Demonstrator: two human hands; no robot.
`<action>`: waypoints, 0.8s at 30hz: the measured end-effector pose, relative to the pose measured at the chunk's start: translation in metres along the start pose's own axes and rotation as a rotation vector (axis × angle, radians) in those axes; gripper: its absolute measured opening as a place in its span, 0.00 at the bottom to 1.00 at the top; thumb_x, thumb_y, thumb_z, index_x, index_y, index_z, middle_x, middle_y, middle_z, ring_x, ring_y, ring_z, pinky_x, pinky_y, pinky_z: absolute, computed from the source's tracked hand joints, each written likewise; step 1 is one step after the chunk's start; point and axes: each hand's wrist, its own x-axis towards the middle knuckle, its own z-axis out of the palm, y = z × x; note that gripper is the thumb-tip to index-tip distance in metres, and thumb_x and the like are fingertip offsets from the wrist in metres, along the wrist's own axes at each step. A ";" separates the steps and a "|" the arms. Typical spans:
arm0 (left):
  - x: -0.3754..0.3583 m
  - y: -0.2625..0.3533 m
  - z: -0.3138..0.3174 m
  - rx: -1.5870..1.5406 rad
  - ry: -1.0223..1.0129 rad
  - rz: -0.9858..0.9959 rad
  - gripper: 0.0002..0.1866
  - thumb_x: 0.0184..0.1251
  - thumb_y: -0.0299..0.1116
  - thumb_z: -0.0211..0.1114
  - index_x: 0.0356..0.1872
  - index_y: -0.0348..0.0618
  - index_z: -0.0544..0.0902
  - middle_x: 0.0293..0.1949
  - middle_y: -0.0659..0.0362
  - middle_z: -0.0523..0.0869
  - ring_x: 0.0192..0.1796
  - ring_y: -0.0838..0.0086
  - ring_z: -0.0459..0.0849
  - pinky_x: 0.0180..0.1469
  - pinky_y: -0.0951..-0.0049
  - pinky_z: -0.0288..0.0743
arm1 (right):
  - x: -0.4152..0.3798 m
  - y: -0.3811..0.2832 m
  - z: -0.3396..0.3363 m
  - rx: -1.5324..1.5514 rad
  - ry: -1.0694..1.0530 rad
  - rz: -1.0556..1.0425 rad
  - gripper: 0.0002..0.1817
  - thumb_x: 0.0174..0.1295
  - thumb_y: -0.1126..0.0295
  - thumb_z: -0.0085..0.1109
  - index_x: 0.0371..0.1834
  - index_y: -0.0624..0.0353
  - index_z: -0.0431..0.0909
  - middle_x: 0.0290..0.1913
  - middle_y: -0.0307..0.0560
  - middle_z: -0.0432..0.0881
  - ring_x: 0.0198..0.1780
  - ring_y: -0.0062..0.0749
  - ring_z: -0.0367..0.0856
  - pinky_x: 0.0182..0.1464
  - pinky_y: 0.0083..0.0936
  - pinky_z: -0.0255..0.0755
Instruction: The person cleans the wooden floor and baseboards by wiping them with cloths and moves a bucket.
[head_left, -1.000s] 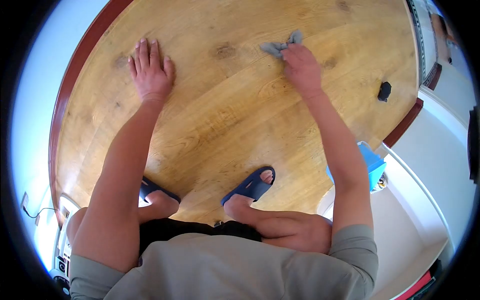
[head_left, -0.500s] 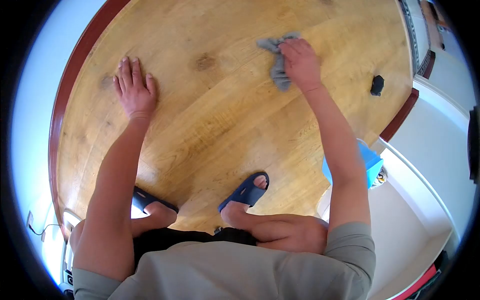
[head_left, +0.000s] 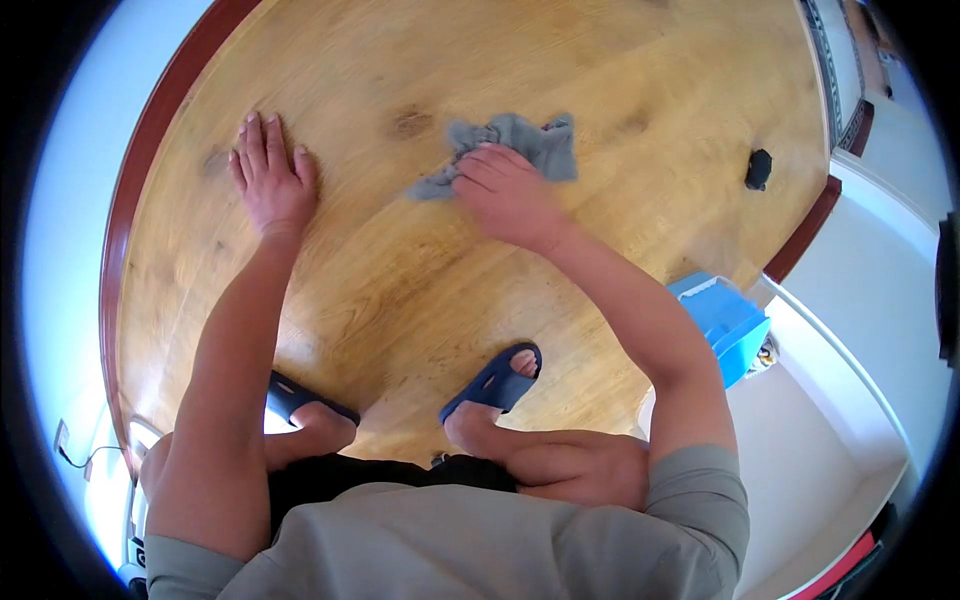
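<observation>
A crumpled grey cloth (head_left: 545, 148) lies on the wooden floor (head_left: 380, 250), in front of me and right of centre. My right hand (head_left: 508, 195) presses on the cloth from above with its fingers curled into it; the hand is slightly blurred. Parts of the cloth spread out to the left and right of the fingers. On the left, my left hand (head_left: 273, 182) rests flat on the floor, palm down, its fingers stretched out and nothing under them that I can see.
A blue bucket (head_left: 725, 325) stands at the right, beside my right arm. Farther right on the floor lies a small black object (head_left: 759, 169). Dark red skirting (head_left: 135, 175) edges the floor at the left. My feet wear blue slippers (head_left: 492, 383).
My right hand has moved left and toward me along with the cloth, which is now spread wider. More of the blue bucket shows. My left hand has stayed in place.
</observation>
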 end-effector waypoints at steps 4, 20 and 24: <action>0.002 0.002 -0.001 0.006 -0.001 -0.001 0.31 0.77 0.48 0.50 0.78 0.51 0.66 0.81 0.54 0.61 0.83 0.59 0.56 0.83 0.50 0.44 | 0.002 -0.008 -0.012 0.092 -0.041 0.042 0.15 0.62 0.70 0.63 0.52 0.57 0.81 0.56 0.48 0.81 0.61 0.44 0.79 0.70 0.44 0.70; 0.003 0.007 -0.008 -0.007 -0.056 -0.042 0.32 0.75 0.47 0.53 0.78 0.51 0.66 0.80 0.53 0.62 0.82 0.58 0.57 0.82 0.48 0.45 | 0.006 -0.008 0.009 -0.164 0.004 0.211 0.18 0.58 0.71 0.63 0.53 0.55 0.83 0.56 0.48 0.79 0.61 0.47 0.78 0.61 0.44 0.75; 0.002 0.006 -0.007 -0.025 -0.060 -0.046 0.32 0.74 0.47 0.53 0.77 0.50 0.67 0.80 0.52 0.62 0.82 0.58 0.57 0.82 0.48 0.44 | 0.001 0.013 0.000 -0.203 -0.063 0.164 0.19 0.58 0.71 0.62 0.55 0.51 0.84 0.57 0.48 0.78 0.60 0.47 0.78 0.60 0.44 0.75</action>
